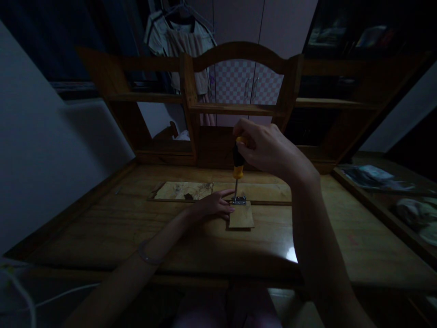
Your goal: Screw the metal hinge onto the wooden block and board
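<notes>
My right hand (264,148) is closed around the top of a screwdriver (237,167) with a yellow and black handle, held upright. Its tip rests on a small metal hinge (239,200). The hinge lies where a small wooden piece (241,217) meets a long wooden board (262,191). My left hand (214,205) lies flat on the desk just left of the hinge, fingers stretched out toward it and touching the small piece's edge. A bangle circles my left wrist.
The wooden desk (170,232) has a shelf unit (239,105) at the back. Clothes hang behind it before a pink checkered wardrobe. A white wall stands to the left. Cloths or bags (375,177) lie at the right. White cables (20,291) trail at lower left.
</notes>
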{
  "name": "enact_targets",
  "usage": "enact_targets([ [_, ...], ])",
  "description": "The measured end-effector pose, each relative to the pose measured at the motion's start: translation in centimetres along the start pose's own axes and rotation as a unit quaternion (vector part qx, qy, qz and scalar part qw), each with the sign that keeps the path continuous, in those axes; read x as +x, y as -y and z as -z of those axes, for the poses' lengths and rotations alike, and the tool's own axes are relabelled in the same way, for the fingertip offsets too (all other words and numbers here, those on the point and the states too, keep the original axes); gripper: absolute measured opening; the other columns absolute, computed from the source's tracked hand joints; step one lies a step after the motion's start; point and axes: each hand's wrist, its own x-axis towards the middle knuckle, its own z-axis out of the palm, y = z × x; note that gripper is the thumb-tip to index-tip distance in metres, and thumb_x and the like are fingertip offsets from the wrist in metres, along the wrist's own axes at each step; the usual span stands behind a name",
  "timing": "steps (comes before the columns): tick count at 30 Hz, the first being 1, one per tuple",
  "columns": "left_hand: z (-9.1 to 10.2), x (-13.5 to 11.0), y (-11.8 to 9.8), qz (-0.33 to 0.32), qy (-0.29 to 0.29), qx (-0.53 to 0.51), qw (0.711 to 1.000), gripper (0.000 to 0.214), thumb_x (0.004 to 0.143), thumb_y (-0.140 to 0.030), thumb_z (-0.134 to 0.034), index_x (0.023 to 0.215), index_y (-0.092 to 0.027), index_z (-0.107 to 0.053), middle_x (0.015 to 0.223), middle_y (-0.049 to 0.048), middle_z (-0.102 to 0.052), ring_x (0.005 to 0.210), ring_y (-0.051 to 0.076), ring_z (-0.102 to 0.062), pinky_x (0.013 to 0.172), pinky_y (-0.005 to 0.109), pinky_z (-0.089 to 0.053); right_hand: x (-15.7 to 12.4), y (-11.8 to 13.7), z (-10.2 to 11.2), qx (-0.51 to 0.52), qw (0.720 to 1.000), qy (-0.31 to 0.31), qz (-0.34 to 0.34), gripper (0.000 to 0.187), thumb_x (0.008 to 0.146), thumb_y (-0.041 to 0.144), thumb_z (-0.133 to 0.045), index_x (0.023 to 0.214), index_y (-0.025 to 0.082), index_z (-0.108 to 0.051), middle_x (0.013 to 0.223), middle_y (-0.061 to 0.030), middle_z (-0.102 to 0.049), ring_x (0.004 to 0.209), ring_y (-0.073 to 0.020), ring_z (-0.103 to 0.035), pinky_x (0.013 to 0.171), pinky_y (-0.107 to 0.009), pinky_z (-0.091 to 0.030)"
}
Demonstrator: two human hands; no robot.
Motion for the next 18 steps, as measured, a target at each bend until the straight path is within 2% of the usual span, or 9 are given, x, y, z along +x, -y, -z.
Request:
enact_targets([
  [8,-0.25,-0.21,-0.47,0.031,-0.02,0.002,0.999,0.105,0.078,-0.022,-0.085,0.164,-0.017,-0.024,0.095,0.0106,-0.078,0.079,0.021,-0.074,0.081,0.035,-0.058,-0.09,0.19,0.33,-0.002,1.0,-0.002,-0.009,0.03,0.093,0.02,-0.056,0.122,0.02,-0.065,0.095,-0.0076,-0.073,0.083,-0.0228,-0.063,0.075,-0.033,-0.04],
  [14,-0.33,-0.46,-0.77,0.023,-0.019,0.011,1.0,0.105,0.078,-0.025,-0.087,0.164,-0.016,-0.026,0.093,0.0104,-0.078,0.079,0.02,-0.074,0.079,0.033,-0.058,-0.11,-0.02,0.39,0.005,1.0,-0.021,-0.005,0.016,0.094,0.023,-0.061,0.108,0.021,-0.068,0.09,-0.0063,-0.071,0.084,-0.0222,-0.064,0.073,-0.032,-0.041],
  [18,-0.16,-0.25,-0.47,0.026,-0.019,0.01,0.999,0.106,0.077,-0.023,-0.087,0.164,-0.017,-0.026,0.095,0.0112,-0.078,0.078,0.02,-0.075,0.079,0.033,-0.059,-0.05,-0.11,0.43,-0.014,0.999,-0.023,-0.02,0.013,0.093,0.023,-0.059,0.103,0.021,-0.068,0.088,-0.0064,-0.07,0.082,-0.0217,-0.063,0.073,-0.033,-0.041],
])
